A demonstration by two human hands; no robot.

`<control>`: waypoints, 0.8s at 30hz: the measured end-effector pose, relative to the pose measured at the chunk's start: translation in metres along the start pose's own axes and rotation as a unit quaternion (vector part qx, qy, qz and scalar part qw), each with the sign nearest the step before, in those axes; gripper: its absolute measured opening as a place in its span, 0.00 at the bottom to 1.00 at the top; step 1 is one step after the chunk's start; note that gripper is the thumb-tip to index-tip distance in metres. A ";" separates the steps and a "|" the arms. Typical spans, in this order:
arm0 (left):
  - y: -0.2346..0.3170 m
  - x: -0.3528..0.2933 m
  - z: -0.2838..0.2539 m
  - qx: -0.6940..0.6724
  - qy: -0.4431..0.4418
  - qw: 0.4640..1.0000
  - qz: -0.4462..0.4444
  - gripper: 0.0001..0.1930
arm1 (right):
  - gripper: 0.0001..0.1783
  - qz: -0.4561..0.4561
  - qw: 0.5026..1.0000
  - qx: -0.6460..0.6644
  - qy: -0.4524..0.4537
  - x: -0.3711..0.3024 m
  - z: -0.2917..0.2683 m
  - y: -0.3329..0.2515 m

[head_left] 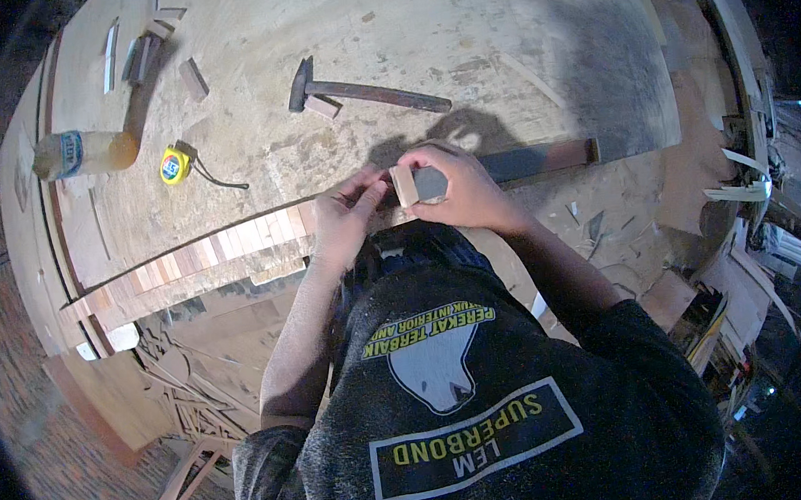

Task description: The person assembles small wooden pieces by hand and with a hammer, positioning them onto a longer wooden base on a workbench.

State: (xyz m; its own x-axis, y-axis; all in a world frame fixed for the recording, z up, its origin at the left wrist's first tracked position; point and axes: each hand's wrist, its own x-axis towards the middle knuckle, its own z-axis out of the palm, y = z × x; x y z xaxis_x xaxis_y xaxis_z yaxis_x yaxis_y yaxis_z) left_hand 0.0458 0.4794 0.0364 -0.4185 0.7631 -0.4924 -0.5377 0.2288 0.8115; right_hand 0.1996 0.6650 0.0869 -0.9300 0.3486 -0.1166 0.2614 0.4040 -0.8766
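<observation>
Near the table's front edge, my right hand (461, 190) is closed on a small pale wooden block (404, 186), held on edge between thumb and fingers. Just left of it is my left hand (346, 218), its thumb and fingertips pinched together; whatever lies between them is hidden. A row of small wooden blocks (206, 254), light and reddish, runs side by side along the front edge and ends beside my left hand. On the other side, a long dark strip (529, 162) continues the line past my right hand.
A hammer (371, 92) lies across a small block beyond my hands. To the left are a yellow tape measure (174, 164), a bottle (84, 154) on its side, and loose wooden pieces (144, 56). Wood scraps (741, 273) pile up at the right.
</observation>
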 end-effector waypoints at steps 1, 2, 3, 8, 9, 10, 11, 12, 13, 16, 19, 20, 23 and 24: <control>-0.001 0.001 -0.007 0.162 0.051 0.984 0.058 0.18 | 0.33 0.002 1.000 -0.002 -0.004 -0.001 0.004 0.009; -0.002 0.001 -0.016 0.159 0.052 0.984 0.056 0.18 | 0.34 0.001 0.998 -0.065 0.010 -0.002 0.010 0.024; -0.002 0.000 -0.026 0.265 0.080 0.949 0.149 0.21 | 0.34 -0.001 0.992 -0.127 0.023 -0.004 0.017 0.037; -0.012 -0.005 -0.061 0.540 0.057 0.781 0.308 0.37 | 0.37 -0.024 0.981 -0.192 0.024 -0.004 0.053 0.072; -0.012 -0.005 -0.063 0.579 0.018 0.755 0.308 0.41 | 0.37 -0.023 0.981 -0.191 0.023 -0.003 0.058 0.076; -0.017 -0.003 -0.066 0.579 0.019 0.755 0.306 0.41 | 0.36 -0.034 0.979 -0.202 0.024 0.001 0.061 0.076; -0.023 -0.001 -0.067 0.581 0.010 0.757 0.299 0.43 | 0.36 -0.045 0.976 -0.213 0.025 0.004 0.064 0.076; -0.028 0.001 -0.069 0.582 0.001 0.758 0.292 0.45 | 0.36 -0.045 0.976 -0.212 0.023 0.006 0.068 0.076; -0.030 0.001 -0.068 0.582 0.001 0.759 0.291 0.45 | 0.36 -0.051 0.970 -0.237 0.023 0.008 0.072 0.075; -0.037 0.002 -0.064 0.581 -0.011 0.768 0.271 0.46 | 0.35 -0.060 0.962 -0.267 0.020 0.011 0.078 0.071; -0.042 0.005 -0.063 0.577 0.007 0.776 0.254 0.46 | 0.35 -0.051 0.958 -0.281 0.009 0.013 0.084 0.067; -0.043 0.006 -0.064 0.586 0.006 0.770 0.254 0.45 | 0.35 -0.040 0.957 -0.289 0.001 0.013 0.084 0.066; -0.046 0.009 -0.067 0.589 0.004 0.765 0.260 0.43 | 0.36 -0.047 0.956 -0.289 -0.001 0.013 0.083 0.064; -0.048 0.009 -0.068 0.585 0.002 0.766 0.266 0.43 | 0.36 -0.049 0.956 -0.289 -0.002 0.013 0.083 0.065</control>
State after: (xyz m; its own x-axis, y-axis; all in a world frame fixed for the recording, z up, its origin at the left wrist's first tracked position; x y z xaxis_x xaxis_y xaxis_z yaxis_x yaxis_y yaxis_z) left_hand 0.0179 0.4347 -0.0284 -0.3536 0.9354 0.0074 0.7327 0.2720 0.6239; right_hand 0.1824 0.6253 -0.0104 -0.9581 0.2820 -0.0506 0.2711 0.8349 -0.4790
